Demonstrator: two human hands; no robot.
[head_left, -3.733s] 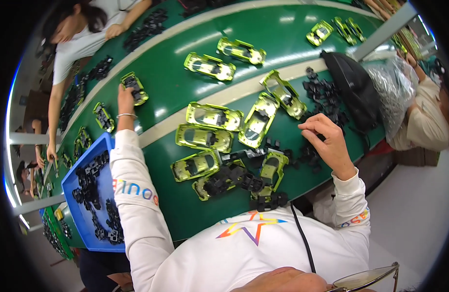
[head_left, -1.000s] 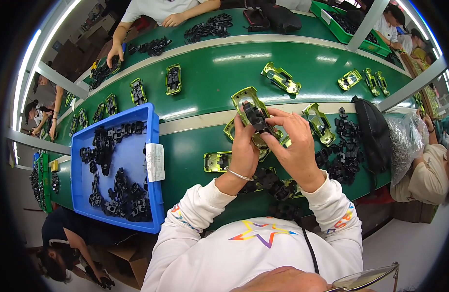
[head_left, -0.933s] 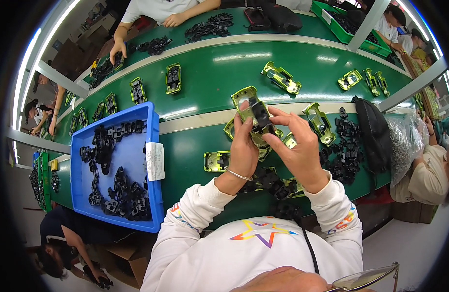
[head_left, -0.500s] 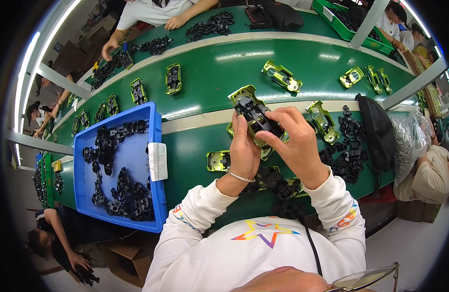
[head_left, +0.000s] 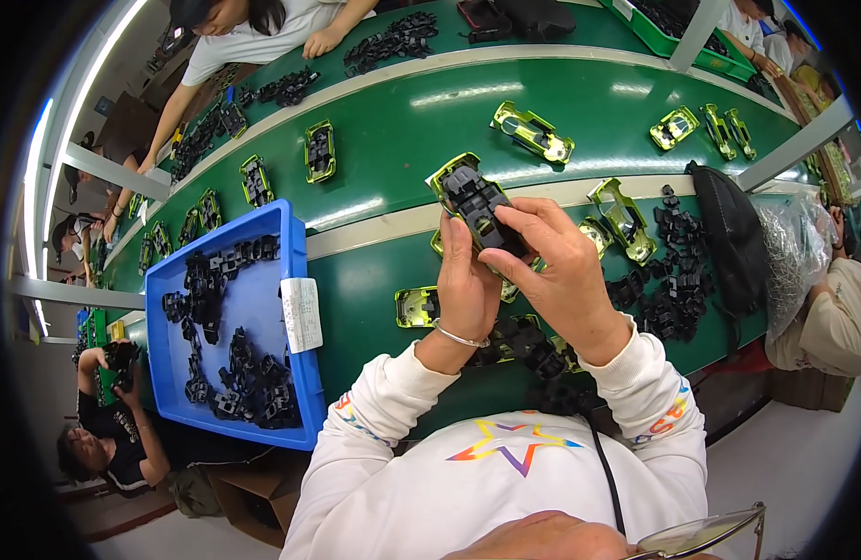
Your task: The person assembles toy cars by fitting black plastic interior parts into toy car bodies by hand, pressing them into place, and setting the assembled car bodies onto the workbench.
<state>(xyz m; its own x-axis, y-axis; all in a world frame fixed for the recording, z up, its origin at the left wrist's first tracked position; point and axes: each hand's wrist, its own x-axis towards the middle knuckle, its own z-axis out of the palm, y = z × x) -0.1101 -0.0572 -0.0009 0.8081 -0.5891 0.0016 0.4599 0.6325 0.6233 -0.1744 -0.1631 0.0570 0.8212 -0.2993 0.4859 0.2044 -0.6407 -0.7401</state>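
Held up over the bench in both my hands is a shiny yellow-green toy car body shell (head_left: pixel 440 170) with a black plastic insert (head_left: pixel 474 198) lying inside it. My left hand (head_left: pixel 469 287) wraps around its near left side, thumb along the edge. My right hand (head_left: pixel 559 271) grips the right side, with thumb and index finger pressed against the black insert. Below my hands lie a green shell (head_left: pixel 416 306) and a heap of black plastic parts (head_left: pixel 533 353), partly hidden by my wrists. Another empty-looking shell (head_left: pixel 625 221) rests just right of my right hand.
A blue bin (head_left: pixel 304 392) with black parts stands on the left. Beyond a pale rail, several car shells (head_left: pixel 319 151) sit on the green belt (head_left: pixel 402 149). At right are more black parts (head_left: pixel 678 271), a black case (head_left: pixel 720 233) and a clear bag (head_left: pixel 793 261). Co-workers sit around.
The held shell has shifted slightly up and left, my fingers still on the insert. Across the belt a person leans in, arm reaching left. The person at lower left has raised black parts.
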